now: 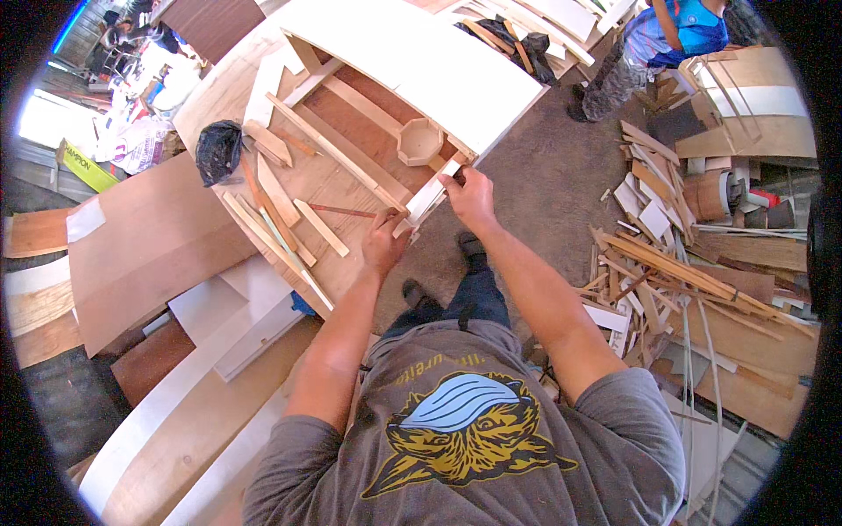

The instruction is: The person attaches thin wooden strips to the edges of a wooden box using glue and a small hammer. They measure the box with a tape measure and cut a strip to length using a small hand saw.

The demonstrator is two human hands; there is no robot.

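A wooden frame [338,149] lies on the plywood-topped table, beside a broad white panel [430,61]. Across its near end runs a short white strip [430,195]. My right hand [471,198] pinches the strip's far right end at the frame's corner. At the other end is my left hand [386,242], fingers closed around what looks like a slim reddish pencil [342,210] that points left. Its fingertips rest by the strip and the frame's near corner. An octagonal wooden piece [421,142] sits inside the frame, close to my right hand.
Loose wood strips [279,195] and a black plastic bag [217,152] lie on the table [197,110] at left. Large boards [145,237] lean lower left. Offcuts [653,280] pile on the floor at right. Another person [671,39] stands at the upper right.
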